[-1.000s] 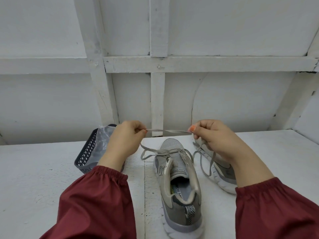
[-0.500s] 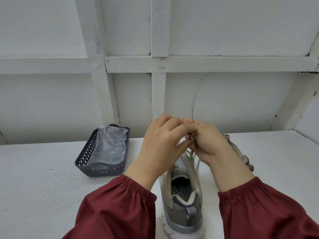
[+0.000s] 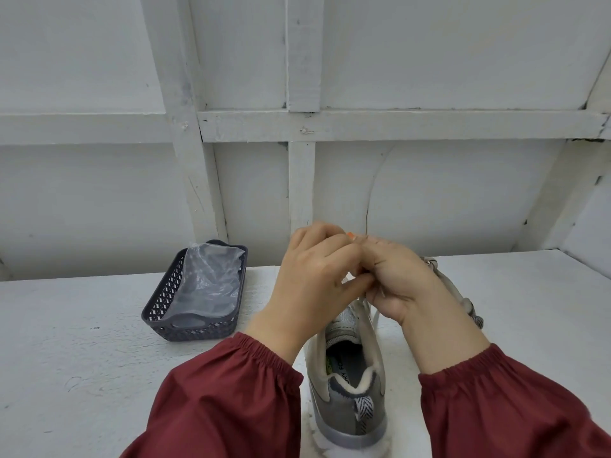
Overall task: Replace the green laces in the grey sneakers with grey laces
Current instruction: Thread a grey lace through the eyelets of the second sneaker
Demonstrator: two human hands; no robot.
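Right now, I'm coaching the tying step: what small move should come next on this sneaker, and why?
Probably draw the left hand and right hand apart to snug the grey lace. They meet above the near sneaker, pinching the lace, and a strand runs down to the shoe; any knot is hidden.

Matt plastic basket (image 3: 198, 332); cloth sneaker (image 3: 340, 414).

Loads of bare table (image 3: 66, 352) left of the basket (image 3: 185, 332) and right of the far sneaker (image 3: 458, 294). Middle jammed: left hand (image 3: 314, 285) and right hand (image 3: 401, 287) bunched on a lace (image 3: 376, 318) over the near sneaker (image 3: 347, 411), wall (image 3: 446, 200) right behind.
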